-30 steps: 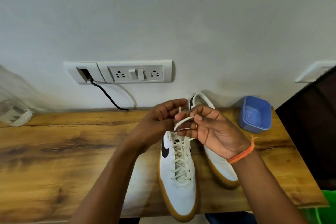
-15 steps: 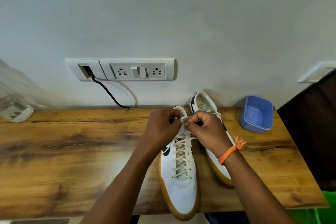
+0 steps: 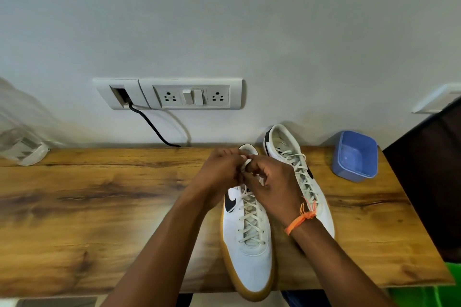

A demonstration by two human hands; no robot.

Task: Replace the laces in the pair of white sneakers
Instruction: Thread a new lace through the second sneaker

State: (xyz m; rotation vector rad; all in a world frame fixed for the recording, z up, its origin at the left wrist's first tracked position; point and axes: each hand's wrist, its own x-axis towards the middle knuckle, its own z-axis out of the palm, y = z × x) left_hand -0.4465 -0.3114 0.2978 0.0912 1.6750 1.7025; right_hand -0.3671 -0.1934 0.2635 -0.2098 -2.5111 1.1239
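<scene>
Lace (image 3: 245,164) at near sneaker (image 3: 249,239) top, left hand (image 3: 219,172), right hand (image 3: 274,182), both seemingly pinching it closed

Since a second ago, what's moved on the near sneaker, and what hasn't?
Both hands, the left hand and right hand, dropped from a raised lace loop down to the near sneaker's collar, fingers now pinched together on the lace end. The far sneaker, blue container and table stayed put.

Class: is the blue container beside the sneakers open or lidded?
Open: the blue container has no lid, and its bare inside floor shows.
</scene>
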